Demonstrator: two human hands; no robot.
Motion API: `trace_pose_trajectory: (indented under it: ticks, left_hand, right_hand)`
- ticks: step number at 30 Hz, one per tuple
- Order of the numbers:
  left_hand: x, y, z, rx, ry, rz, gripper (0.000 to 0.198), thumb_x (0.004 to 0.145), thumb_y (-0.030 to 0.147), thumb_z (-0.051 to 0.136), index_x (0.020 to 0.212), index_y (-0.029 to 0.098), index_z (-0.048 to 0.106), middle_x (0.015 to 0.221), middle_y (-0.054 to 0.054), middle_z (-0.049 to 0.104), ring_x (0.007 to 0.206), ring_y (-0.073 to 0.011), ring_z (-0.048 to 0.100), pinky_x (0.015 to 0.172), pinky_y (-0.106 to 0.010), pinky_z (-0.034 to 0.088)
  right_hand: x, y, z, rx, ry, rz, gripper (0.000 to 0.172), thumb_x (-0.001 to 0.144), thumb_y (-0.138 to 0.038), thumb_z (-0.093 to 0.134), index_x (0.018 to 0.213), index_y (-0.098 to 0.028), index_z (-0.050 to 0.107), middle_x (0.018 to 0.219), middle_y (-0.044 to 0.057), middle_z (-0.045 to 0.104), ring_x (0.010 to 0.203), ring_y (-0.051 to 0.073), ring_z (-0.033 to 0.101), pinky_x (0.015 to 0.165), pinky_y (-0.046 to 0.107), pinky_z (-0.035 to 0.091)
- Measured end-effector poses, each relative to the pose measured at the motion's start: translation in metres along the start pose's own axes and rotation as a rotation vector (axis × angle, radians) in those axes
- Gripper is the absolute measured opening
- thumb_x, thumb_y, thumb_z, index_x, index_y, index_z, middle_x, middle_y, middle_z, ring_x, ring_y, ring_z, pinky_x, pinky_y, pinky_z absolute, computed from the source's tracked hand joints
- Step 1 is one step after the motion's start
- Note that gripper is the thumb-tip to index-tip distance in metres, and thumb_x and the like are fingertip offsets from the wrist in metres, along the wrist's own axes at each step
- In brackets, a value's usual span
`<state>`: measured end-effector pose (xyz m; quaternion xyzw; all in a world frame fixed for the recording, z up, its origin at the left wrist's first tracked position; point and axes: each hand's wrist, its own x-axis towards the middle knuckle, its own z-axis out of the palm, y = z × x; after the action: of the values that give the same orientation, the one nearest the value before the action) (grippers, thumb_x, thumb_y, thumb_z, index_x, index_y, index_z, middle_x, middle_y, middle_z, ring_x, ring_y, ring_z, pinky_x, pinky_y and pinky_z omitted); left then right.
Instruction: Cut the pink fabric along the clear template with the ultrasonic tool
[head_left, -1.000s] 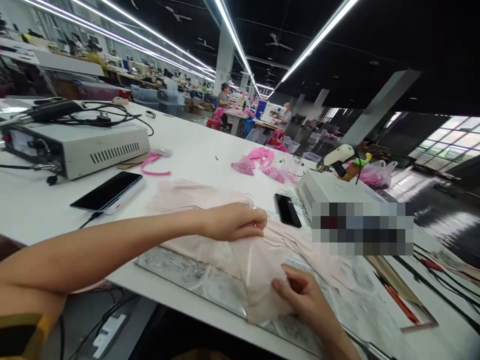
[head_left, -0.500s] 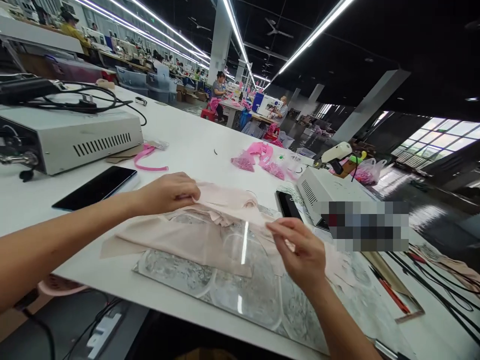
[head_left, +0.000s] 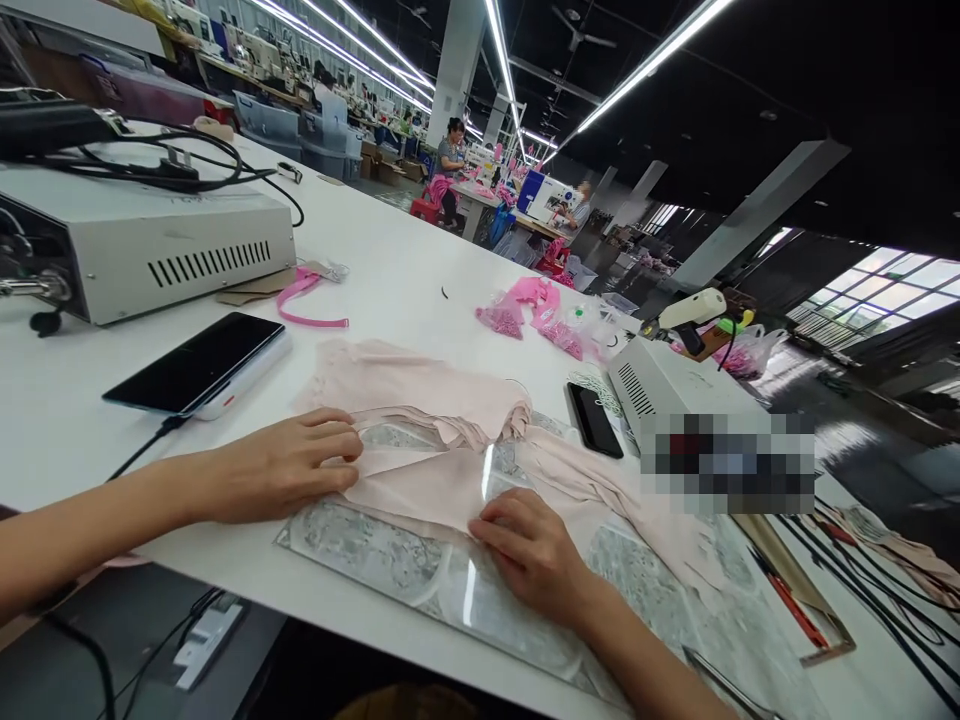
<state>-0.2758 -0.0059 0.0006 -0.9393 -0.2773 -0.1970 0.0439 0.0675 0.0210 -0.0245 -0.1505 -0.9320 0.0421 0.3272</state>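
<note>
Head camera: pressed the left hand (head_left: 289, 465) flat, fingers together, onto the near-left edge of a pale pink garment (head_left: 420, 385) lying on the white table (head_left: 405, 270). Laid the right hand (head_left: 536, 550) palm down on the garment's near fold, over a clear patterned plate (head_left: 375, 550) at the table's front edge. Held well apart, neither hand closed round anything, both resting on cloth. Judged part done: near portion spread smooth across the plate, far portion bunched in folds and trailing right, beside a dark phone (head_left: 594, 420). Flanked at left by a phone on a white power bank (head_left: 196, 362) and a vented grey box (head_left: 150, 250), at right by a white vented box (head_left: 660, 385). Scattered farther back: pink pieces (head_left: 525, 310) and a pink strap (head_left: 300, 300). Glimpsed other workers at distant tables.
</note>
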Motion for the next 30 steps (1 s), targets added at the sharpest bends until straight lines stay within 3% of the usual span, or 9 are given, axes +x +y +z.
trace_pose_trajectory:
  ticks: [2,5,9,12,17,23,30]
  left_hand:
    - [-0.003,0.005,-0.002,-0.037,-0.046,-0.004,0.02,0.093,0.008,0.041,0.091,0.02,0.058,0.104,-0.008,0.064,0.1,-0.0196,0.061,0.109,-0.043,0.037]
    - [-0.006,0.011,-0.004,-0.12,-0.083,-0.022,0.019,0.089,0.011,0.046,0.101,0.02,0.059,0.129,-0.01,0.06,0.127,-0.0236,0.051,0.117,-0.046,0.028]
    - [-0.005,0.013,0.0,-0.145,-0.123,0.005,0.033,0.091,0.015,0.052,0.122,0.021,0.057,0.14,-0.01,0.055,0.137,-0.0241,0.042,0.118,-0.042,0.028]
    - [-0.004,0.01,0.006,-0.114,-0.147,0.033,0.04,0.094,0.016,0.053,0.133,0.024,0.053,0.139,-0.007,0.056,0.135,-0.0213,0.045,0.119,-0.037,0.025]
    - [-0.011,0.002,0.011,-0.059,-0.125,0.026,0.033,0.097,0.014,0.048,0.128,0.024,0.057,0.137,-0.005,0.058,0.131,-0.0177,0.05,0.119,-0.035,0.025]
    - [-0.005,0.016,0.009,-0.088,-0.056,-0.018,0.026,0.096,0.014,0.051,0.119,0.021,0.06,0.135,-0.008,0.059,0.13,-0.0225,0.051,0.114,-0.04,0.035]
    - [0.026,0.04,0.019,-0.097,0.011,-0.091,0.028,0.093,0.03,0.061,0.118,0.017,0.06,0.103,-0.009,0.068,0.093,-0.0242,0.064,0.089,-0.038,0.051]
  right_hand:
    - [0.0,-0.001,-0.002,0.014,-0.025,0.007,0.034,0.077,0.002,0.055,0.104,-0.016,0.064,0.087,0.009,0.067,0.079,0.02,0.059,0.068,0.038,0.053]
    - [-0.001,-0.002,-0.006,0.045,-0.054,0.012,0.035,0.075,-0.001,0.057,0.106,-0.015,0.063,0.093,0.011,0.067,0.085,0.021,0.059,0.077,0.042,0.054]
    - [-0.003,-0.003,-0.009,0.056,-0.052,-0.02,0.032,0.076,0.001,0.058,0.104,-0.015,0.063,0.09,0.009,0.068,0.085,0.02,0.059,0.078,0.04,0.055]
    - [-0.005,-0.003,-0.008,0.036,-0.048,-0.042,0.031,0.078,0.004,0.057,0.103,-0.013,0.064,0.086,0.01,0.068,0.082,0.02,0.058,0.073,0.038,0.055]
    - [-0.009,-0.007,-0.01,0.018,-0.066,-0.059,0.028,0.08,0.004,0.056,0.104,-0.01,0.064,0.08,0.01,0.068,0.074,0.018,0.057,0.068,0.036,0.054]
    - [-0.007,-0.014,-0.016,0.03,-0.104,-0.023,0.03,0.079,-0.001,0.058,0.107,-0.009,0.063,0.084,0.011,0.068,0.077,0.02,0.059,0.069,0.037,0.055]
    - [-0.009,-0.016,-0.009,-0.015,-0.034,0.048,0.031,0.078,0.005,0.051,0.1,-0.014,0.062,0.078,0.009,0.068,0.07,0.019,0.06,0.063,0.033,0.053]
